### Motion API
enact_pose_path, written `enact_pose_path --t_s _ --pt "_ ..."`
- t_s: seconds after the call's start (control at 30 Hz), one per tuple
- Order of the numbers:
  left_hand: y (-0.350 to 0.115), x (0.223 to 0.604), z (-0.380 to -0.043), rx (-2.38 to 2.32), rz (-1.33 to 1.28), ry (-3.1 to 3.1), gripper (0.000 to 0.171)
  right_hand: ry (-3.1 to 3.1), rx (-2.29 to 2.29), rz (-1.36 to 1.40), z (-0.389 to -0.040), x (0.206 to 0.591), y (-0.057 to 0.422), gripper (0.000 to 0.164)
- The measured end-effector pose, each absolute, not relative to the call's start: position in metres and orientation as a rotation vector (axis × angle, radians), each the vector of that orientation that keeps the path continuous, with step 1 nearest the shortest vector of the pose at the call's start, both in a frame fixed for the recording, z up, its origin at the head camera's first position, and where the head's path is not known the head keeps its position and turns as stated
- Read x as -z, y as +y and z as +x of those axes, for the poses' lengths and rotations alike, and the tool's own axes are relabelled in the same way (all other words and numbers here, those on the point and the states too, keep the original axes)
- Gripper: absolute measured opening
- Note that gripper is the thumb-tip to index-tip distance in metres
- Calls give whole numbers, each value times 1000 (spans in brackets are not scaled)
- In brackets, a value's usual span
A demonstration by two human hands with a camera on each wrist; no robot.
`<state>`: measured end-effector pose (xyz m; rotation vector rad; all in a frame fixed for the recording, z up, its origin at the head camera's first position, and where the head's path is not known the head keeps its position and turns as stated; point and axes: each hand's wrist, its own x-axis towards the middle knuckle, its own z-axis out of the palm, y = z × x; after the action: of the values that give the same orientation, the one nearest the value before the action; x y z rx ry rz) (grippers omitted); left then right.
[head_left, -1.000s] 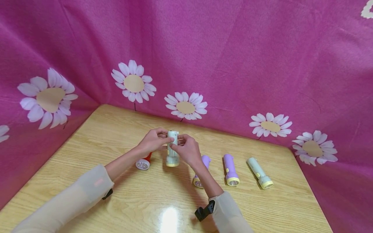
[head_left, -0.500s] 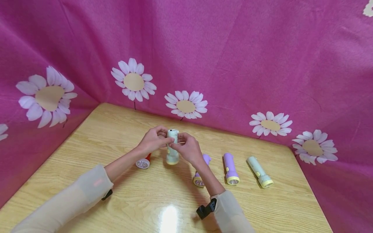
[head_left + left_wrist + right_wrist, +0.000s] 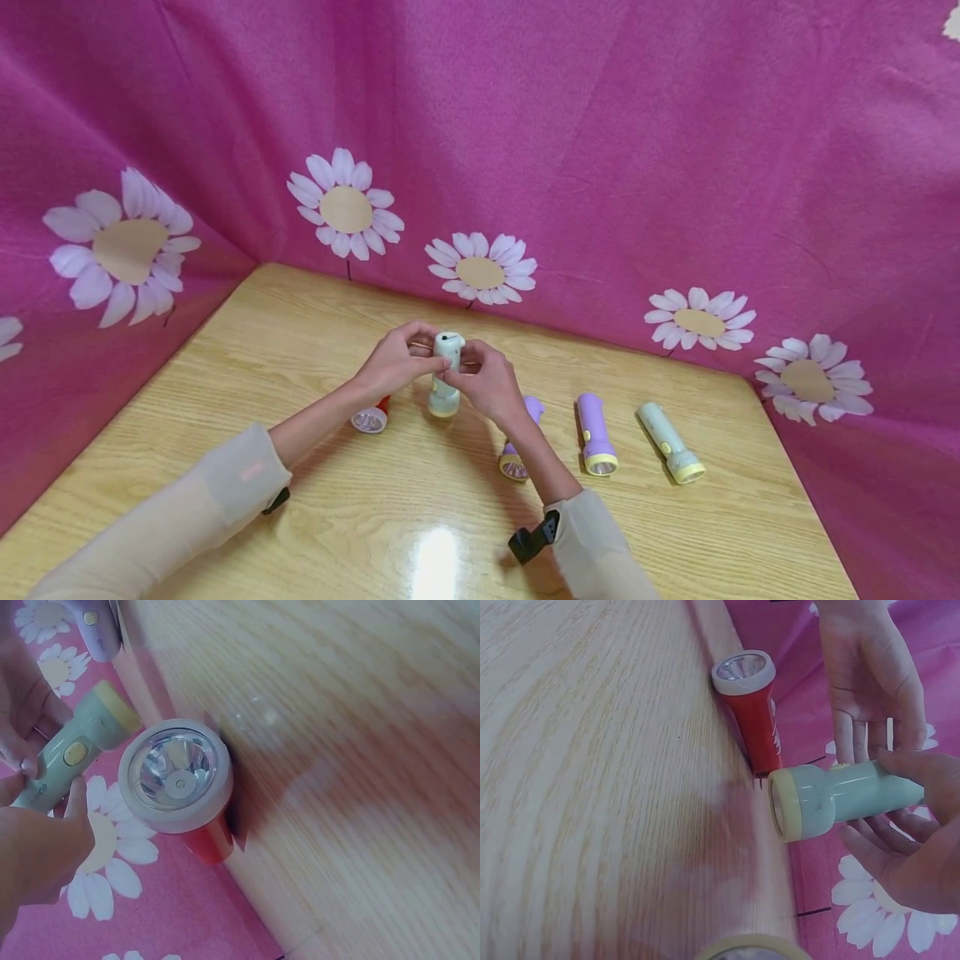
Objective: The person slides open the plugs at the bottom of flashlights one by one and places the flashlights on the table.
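Fingers (image 3: 429,365) of the left hand (image 3: 390,367) and the right hand (image 3: 491,387) pinch a pale green flashlight (image 3: 444,385) from either side, spread about as wide as its barrel, lens end angled down toward the counter (image 3: 322,533), left of center and toward the far edge. Seen from the head, a dark mark sits on the flashlight's tail, out of sight in both wrist views. The left wrist view catches its yellow switch (image 3: 75,753) face-on and looks into the reflector of a red flashlight (image 3: 370,418) lying just to the left; the right wrist view shows the length of that red barrel, mostly hidden from the head camera by the left hand. Only the head view takes in the full row toward the right edge: a purple flashlight (image 3: 513,460) partly covered by the right forearm (image 3: 546,467), a second purple flashlight (image 3: 596,429) and, nearest that edge, another green flashlight (image 3: 667,437). Pink cloth (image 3: 570,125) printed with daisies rises beyond the far edge.
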<state>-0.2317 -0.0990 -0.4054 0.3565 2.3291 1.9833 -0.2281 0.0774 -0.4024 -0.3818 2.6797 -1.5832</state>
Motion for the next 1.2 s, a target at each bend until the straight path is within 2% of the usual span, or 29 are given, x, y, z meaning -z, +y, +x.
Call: enact_pose_path --t_s 0.33,0.47,0.63,1.2 --pt "-98 407 -232 -2029 436 2263 42 2735 1613 -424 -226 406 78 33" --pt "-97 406 -231 -2053 444 2220 37 2759 1627 -431 -226 406 77 34" --pt "-96 404 -231 -2147 384 2086 30 2759 1652 -445 -226 408 78 36" --pt "-94 399 -230 -2247 318 2005 25 2689 1783 -512 -223 402 76 36"
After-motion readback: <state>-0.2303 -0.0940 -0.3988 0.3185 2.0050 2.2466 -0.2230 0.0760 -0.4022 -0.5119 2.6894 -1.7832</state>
